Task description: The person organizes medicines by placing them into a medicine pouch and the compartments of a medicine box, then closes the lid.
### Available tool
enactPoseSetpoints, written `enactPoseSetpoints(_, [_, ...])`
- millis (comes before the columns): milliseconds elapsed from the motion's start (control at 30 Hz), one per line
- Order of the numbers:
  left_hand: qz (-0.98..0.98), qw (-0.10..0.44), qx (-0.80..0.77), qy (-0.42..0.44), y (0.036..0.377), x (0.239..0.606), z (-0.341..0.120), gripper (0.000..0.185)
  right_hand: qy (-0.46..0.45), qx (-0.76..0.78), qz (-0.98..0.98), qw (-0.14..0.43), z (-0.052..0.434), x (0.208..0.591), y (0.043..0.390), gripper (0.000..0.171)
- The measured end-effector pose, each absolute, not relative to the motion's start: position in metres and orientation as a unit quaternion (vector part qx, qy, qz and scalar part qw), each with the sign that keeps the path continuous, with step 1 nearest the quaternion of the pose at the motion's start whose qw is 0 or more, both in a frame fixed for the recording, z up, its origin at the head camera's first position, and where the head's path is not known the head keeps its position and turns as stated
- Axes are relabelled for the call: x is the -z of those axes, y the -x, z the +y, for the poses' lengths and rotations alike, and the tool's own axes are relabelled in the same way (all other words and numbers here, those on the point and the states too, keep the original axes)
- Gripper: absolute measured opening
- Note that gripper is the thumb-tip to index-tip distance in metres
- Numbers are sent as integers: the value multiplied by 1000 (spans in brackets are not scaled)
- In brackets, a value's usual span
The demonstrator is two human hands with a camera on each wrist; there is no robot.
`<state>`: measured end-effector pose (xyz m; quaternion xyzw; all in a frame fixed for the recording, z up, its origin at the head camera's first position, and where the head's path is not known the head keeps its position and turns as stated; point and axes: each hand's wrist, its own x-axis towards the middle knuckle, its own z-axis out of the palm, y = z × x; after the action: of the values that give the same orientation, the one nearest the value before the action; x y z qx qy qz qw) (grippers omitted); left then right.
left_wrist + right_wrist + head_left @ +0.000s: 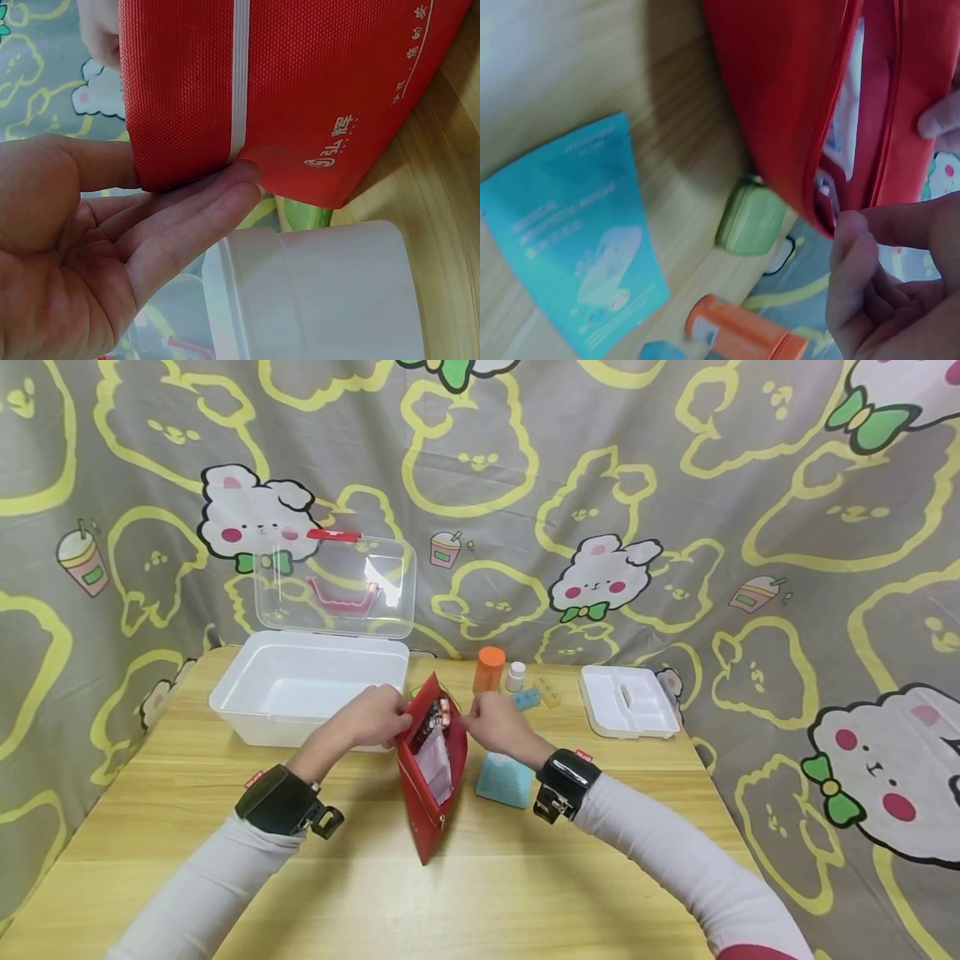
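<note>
A rabbit-print cloth (675,485) hangs behind your pale wooden table (375,893). Behind the pouch stand an open white plastic box (300,689) with its clear lid raised, an orange bottle (488,669), a small white bottle (515,676) and a white divided tray (626,702); a teal packet (504,779) lies just beside your right wrist. The woven red pouch (429,760) stands upright at the table's middle, mouth open. Your left hand (372,716) holds one edge with fairly straight fingers; your right hand (495,722) pinches the opposite rim.
</note>
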<state>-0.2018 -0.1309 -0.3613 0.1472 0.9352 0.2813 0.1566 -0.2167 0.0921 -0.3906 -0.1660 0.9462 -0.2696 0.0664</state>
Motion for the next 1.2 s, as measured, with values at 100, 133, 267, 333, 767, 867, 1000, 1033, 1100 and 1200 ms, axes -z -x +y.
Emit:
enactPoseSetpoints(100, [935, 157, -281, -147, 202, 361, -131, 22, 159, 267, 948, 72, 104, 394, 220, 49])
enactPoseSetpoints(133, [935, 158, -280, -147, 201, 361, -131, 22, 154, 263, 949, 75, 108, 396, 222, 49])
enactPoseSetpoints(267, [936, 159, -280, -144, 201, 360, -130, 22, 108, 249, 957, 104, 125, 407, 228, 47])
enactPoseSetpoints(333, [935, 159, -281, -144, 201, 361, -130, 22, 82, 240, 960, 117, 132, 413, 231, 44])
enactPoseSetpoints(767, [935, 161, -284, -142, 200, 360, -130, 22, -3, 147, 968, 202, 161, 444, 235, 44])
enactPoseSetpoints(867, [935, 160, -283, -142, 200, 359, -130, 22, -11, 132, 965, 225, 165, 451, 231, 47])
enactPoseSetpoints(1000, [935, 158, -282, -143, 200, 360, -130, 23, -18, 140, 963, 230, 167, 457, 227, 53])
enactPoseSetpoints(1033, [936, 157, -280, -144, 200, 360, -130, 23, -20, 144, 962, 230, 167, 458, 227, 54])
enactPoseSetpoints(1100, [937, 155, -277, -144, 201, 361, -130, 23, -24, 156, 960, 230, 166, 460, 226, 55])
enactPoseSetpoints(1200, [938, 153, -274, -145, 201, 362, -130, 23, -24, 163, 960, 227, 166, 463, 226, 56])
